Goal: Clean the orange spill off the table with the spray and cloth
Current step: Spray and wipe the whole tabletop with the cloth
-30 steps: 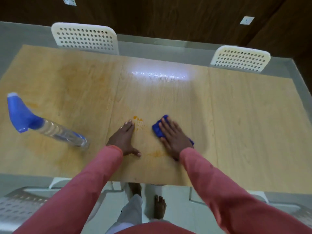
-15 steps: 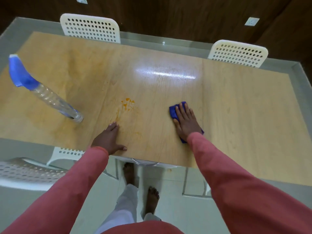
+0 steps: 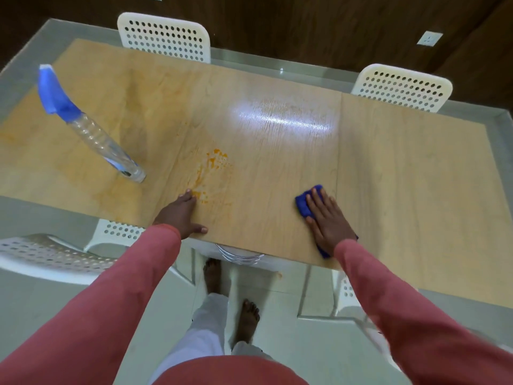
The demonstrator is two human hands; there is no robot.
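An orange spill (image 3: 213, 169) of smears and droplets marks the light wooden table (image 3: 402, 168) near its front edge. My right hand (image 3: 327, 220) lies flat with straight fingers on a folded blue cloth (image 3: 303, 204), pressing it to the table well to the right of the spill. My left hand (image 3: 181, 215) rests open on the front edge, its fingertips touching the lower end of the spill. A clear spray bottle with a blue trigger head (image 3: 86, 123) stands on the table at the left, apart from both hands.
Two white perforated chairs (image 3: 163, 37) (image 3: 402, 87) stand at the table's far side. Another white chair (image 3: 50, 254) sits at the near left, with chair parts under the table. My bare feet (image 3: 213, 276) are on the pale floor.
My right hand has slid the blue cloth rightward, away from the spill. My left hand has drawn back toward the table's front edge. The view has shifted.
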